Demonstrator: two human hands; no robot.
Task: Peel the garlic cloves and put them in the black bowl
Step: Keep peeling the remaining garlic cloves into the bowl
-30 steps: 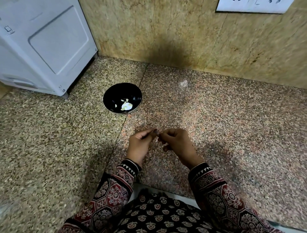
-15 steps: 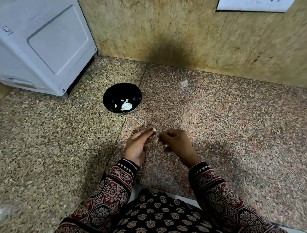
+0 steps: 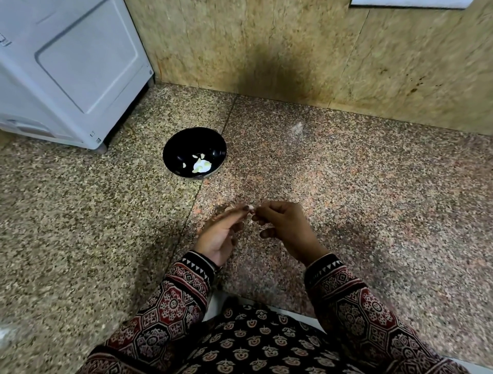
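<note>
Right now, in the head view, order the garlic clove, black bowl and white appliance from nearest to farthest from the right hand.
1. Garlic clove, at the fingertips of the right hand.
2. Black bowl, ahead, to the left.
3. White appliance, far left corner.

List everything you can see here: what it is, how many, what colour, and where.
black bowl: one, black, on the counter, ahead-left of the hands
garlic pieces: a few, pale, inside the black bowl
garlic clove: one, pale, between both hands' fingertips
counter: one, speckled stone, under everything
appliance: one, white, far left
wall: one, tan, behind the counter
wall plate: one, white, top right edge
sleeves: two, dark red patterned, bottom
left hand: one, centre, pinching the garlic clove
right hand: one, centre, pinching the garlic clove
</note>
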